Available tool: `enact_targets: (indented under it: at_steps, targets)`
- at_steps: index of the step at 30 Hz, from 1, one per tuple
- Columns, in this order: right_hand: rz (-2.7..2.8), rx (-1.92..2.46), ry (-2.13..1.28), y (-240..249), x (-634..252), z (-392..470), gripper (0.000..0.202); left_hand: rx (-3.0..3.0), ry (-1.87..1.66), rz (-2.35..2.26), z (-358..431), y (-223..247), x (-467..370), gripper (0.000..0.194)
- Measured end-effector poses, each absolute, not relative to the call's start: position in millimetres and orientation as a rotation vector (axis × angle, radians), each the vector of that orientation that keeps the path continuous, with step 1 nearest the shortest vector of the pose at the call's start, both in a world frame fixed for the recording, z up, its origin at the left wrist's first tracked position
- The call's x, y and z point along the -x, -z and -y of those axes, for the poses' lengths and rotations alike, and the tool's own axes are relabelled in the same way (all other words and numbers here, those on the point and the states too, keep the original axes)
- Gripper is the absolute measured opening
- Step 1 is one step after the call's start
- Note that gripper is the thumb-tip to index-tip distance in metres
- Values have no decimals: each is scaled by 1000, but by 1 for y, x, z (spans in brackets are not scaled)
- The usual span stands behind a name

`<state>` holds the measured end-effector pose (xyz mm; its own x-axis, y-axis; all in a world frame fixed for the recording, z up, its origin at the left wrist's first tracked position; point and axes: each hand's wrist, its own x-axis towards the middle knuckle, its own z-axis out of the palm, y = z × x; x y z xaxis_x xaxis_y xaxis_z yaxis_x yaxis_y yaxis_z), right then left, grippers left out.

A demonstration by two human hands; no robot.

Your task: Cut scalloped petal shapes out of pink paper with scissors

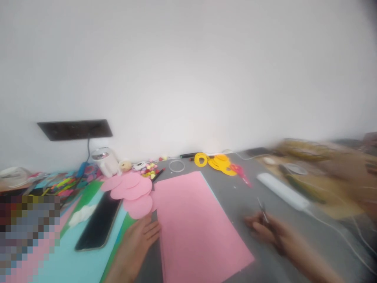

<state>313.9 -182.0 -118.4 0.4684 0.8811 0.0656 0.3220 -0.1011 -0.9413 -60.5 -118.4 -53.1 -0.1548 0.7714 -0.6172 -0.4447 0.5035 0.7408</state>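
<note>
A stack of pink paper sheets (197, 228) lies on the grey table in front of me, with a thin pale blue edge showing along its right side. My left hand (140, 239) rests at the sheets' left edge, fingers stretched out and holding nothing. Just beyond it are overlapping pink paper circles (138, 206). To the right of the sheets, my right hand (269, 230) is closed around a slim dark tool with a metallic pointed end (261, 206). Motion blur hides that tool's exact kind.
Left of my hand, a black phone (100, 222) lies on coloured sheets. Yellow paper rings (201, 159), a pink tool (241, 175) and a clear ring (176, 166) lie toward the wall. A white power strip (282, 191) with a cord is at right. A white mug-like container (105, 162) stands at back left.
</note>
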Motion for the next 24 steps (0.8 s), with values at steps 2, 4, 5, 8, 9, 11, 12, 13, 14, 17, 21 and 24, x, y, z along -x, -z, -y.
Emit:
enact_targets:
  at_steps: [2, 4, 5, 8, 9, 11, 12, 13, 14, 17, 21, 24]
  targets:
    - [1032, 1591, -944, 103, -284, 159, 30, -319, -1070, -1350, 118, 55, 62, 50]
    - [1010, 1575, -1036, 91, -261, 147, 27, -315, -1029, -1358, 118, 57, 63, 50]
    - [1029, 1574, -1061, 88, -253, 144, 25, -316, -1012, -1361, 117, 59, 64, 50]
    - [1196, 1619, -1050, 88, -240, 138, 19, -327, -1001, -1332, 116, 65, 64, 48]
    - [1248, 1651, -1020, 91, -238, 137, 17, -329, -995, -1316, 116, 67, 63, 48]
    - [1327, 1690, -907, 99, -234, 135, 11, -328, -991, -1280, 117, 68, 62, 49]
    - [1346, 1725, -807, 103, -232, 135, 10, -324, -990, -1270, 117, 67, 61, 49]
    - [1364, 1761, -711, 106, -231, 137, 13, -319, -990, -1267, 118, 66, 60, 48]
    - [1388, 1783, -627, 108, -229, 138, 16, -321, -997, -1265, 119, 65, 59, 47]
    - [1403, 1728, -536, 105, -231, 148, 11, -366, -1022, -1281, 124, 66, 56, 45]
    - [1196, 1619, -538, 90, -244, 160, 17, -572, -1056, -1360, 129, 77, 51, 48]
    - [1055, 1526, -491, 83, -248, 155, 26, -750, -1039, -1272, 128, 82, 45, 59]
